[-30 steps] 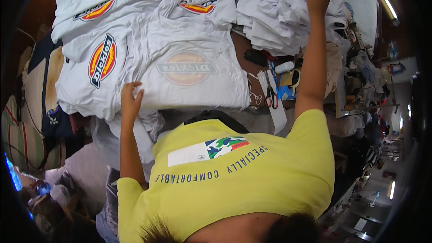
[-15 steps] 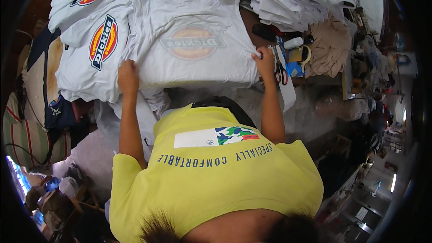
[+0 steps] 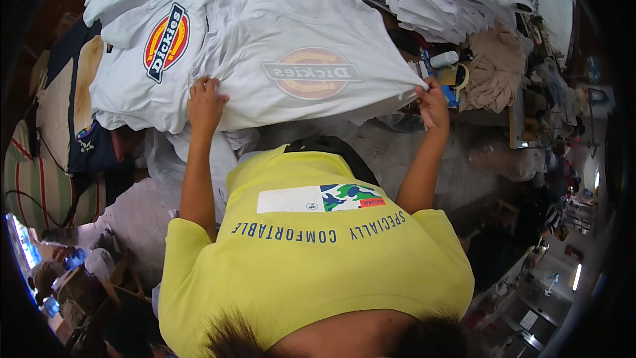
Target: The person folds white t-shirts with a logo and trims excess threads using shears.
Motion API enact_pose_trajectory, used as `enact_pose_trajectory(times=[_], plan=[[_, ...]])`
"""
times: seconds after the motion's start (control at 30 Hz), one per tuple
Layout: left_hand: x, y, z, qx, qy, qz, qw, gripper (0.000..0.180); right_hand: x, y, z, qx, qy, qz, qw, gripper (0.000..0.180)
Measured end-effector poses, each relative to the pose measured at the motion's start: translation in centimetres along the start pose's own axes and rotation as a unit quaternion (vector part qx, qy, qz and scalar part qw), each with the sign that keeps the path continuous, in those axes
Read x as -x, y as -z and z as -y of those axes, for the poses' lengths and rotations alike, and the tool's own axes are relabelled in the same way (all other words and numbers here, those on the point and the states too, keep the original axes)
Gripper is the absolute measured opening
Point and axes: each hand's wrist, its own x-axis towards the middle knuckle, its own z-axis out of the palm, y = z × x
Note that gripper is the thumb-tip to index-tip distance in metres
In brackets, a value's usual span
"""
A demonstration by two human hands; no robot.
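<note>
A white T-shirt (image 3: pixel 311 30) is spread over the near edge of the table, a faded logo showing through its cloth in reverse. At its right corner my right hand (image 3: pixel 433 106) is closed in a pinch on the hem, drawing the cloth out taut past the table edge. My left hand (image 3: pixel 207 105) has its fingers curled down on the shirt's left side, closed on the fabric. Left of that hand lies another white shirt (image 3: pixel 126 93) with a bright red, yellow and dark blue oval print. Fingertips of the left hand are partly hidden.
Stacked white garments (image 3: pixel 437 0) fill the far right of the table. Beige cloth (image 3: pixel 495 69), a roll of tape (image 3: pixel 459 79) and a white cylinder (image 3: pixel 444 59) lie on the right. A striped bag (image 3: pixel 53 185) stands at the left.
My right hand has moved to the right, pulling the shirt's corner outward and over the scissors. My left hand has shifted slightly right and up. The view has shifted a little.
</note>
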Motion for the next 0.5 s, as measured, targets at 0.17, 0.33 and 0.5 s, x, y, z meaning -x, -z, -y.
enact_pose_trajectory(times=[0.17,0.33,0.5], plan=[[0.5,-0.2,1.6,-0.056,0.108,-0.031,0.992,0.034,1.7,-1.7,-1.6,0.04,-0.1,0.001,0.994,0.025],[2.0,0.1,3.9,-0.047,0.035,-0.058,0.997,0.028,3.3,2.3,-0.9,0.108,-0.061,-0.042,0.991,0.023],[1.0,0.1,0.2,-0.036,0.003,-0.054,0.998,0.023,2.9,0.5,1.3,0.225,-0.138,-0.031,0.964,0.023]])
